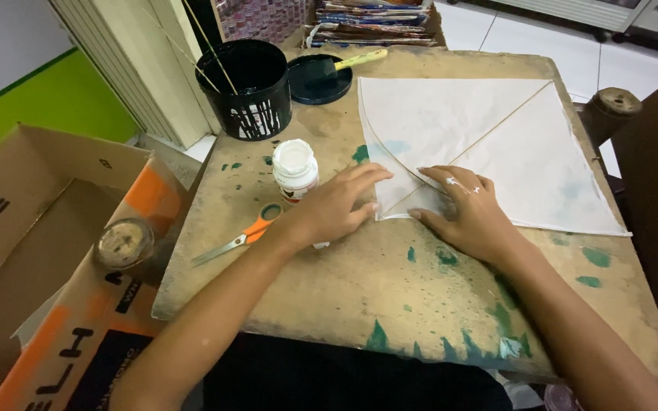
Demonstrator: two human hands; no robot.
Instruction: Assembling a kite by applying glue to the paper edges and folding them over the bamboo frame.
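Both palms flat, fingers spread, pressing near corner of white paper kite (489,144) on table (344,281): left hand (340,207), right hand (462,213). Glue bottle (295,169) & scissors (239,237) just beside left wrist; could prob. get knocked over. Wet glue may smear.

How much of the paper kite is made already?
Already done, it seems: thin sticks lie across the white paper, one curved, others straight. In hand: the left hand and right hand press flat on the paper's near corner. Probably left: the other edges look unfolded. The white glue bottle and orange-handled scissors wait beside the left hand on the paint-stained table.
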